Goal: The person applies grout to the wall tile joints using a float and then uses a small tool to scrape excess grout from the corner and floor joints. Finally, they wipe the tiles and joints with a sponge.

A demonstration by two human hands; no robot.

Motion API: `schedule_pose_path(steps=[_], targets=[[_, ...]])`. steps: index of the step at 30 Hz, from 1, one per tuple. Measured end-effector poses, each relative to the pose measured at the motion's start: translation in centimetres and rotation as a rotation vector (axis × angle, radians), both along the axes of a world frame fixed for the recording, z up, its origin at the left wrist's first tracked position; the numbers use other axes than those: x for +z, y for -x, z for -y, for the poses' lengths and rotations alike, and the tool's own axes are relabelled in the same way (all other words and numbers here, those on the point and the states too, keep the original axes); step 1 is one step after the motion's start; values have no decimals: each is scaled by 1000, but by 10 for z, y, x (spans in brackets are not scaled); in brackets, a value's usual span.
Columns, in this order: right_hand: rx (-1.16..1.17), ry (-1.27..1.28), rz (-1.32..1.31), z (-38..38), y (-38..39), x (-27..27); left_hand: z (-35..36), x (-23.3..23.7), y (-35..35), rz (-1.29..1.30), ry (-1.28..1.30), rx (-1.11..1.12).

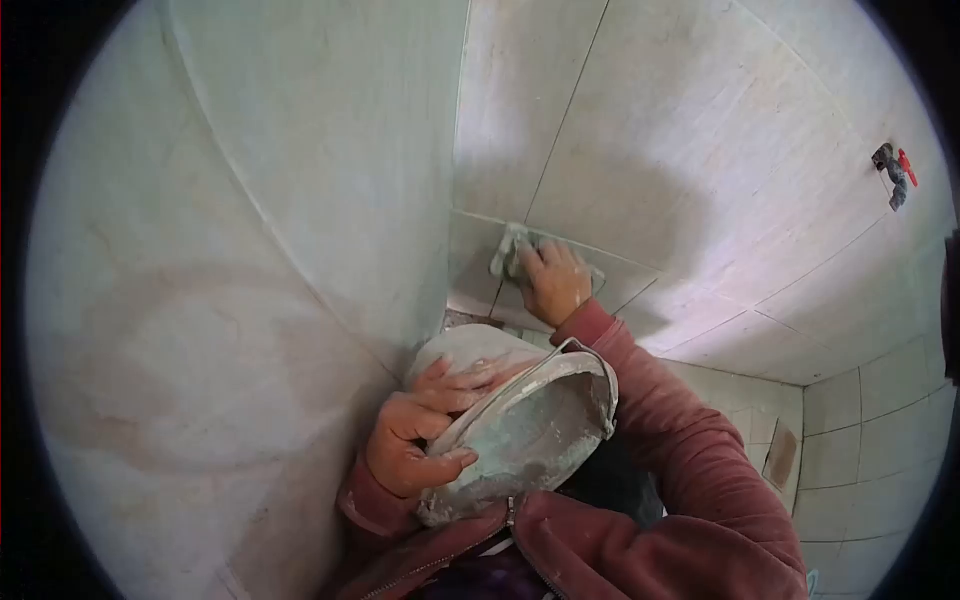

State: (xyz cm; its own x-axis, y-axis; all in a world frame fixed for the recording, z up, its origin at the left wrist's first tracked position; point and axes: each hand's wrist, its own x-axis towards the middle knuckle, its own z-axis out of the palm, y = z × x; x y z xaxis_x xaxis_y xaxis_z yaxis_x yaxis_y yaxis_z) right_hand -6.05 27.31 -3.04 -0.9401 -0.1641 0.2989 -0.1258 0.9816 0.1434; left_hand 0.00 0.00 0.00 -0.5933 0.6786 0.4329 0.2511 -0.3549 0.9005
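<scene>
My left hand is closed on the rim of a whitish, plaster-smeared bucket, fingers along its outside and thumb over the edge. The bucket is tilted against my front, its wire handle lying by the rim. A pale residue coats the inside. My right hand presses a crumpled, pale rag against the tiled wall, over a joint between tiles near the corner. The palm side of that hand is hidden.
Another tiled wall rises close on the left and meets the first in a corner. A tap with a red handle juts from the wall at the right. Lower right, a brownish flat piece is by the tiles.
</scene>
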Motion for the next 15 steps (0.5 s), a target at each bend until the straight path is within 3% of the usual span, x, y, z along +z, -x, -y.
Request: schedule_pose_path(steps=[2,3,5,9,11,12,14,15], targets=[[-11,41,-235,5,6,12,3,6,0,12,-47,15],[-32,147,-286,30,21,-17,26,12,13,-41,60,6],[5,-39,-29,23,23,-40,25,9,12,1,42,19],[20,101,-66,29,17,-24,26,8,14,-44,31,19],[-89,159,-240,28,24,-8,25,4,17,-60,27,18],[-96,166,-230,26,20,-20,25,4,13,-51,34,12],[-114,85,138,21,19,-43,25,9,13,13,58,24],[-111,83,118,21,15,-44,27,10,16,-7,55,27]])
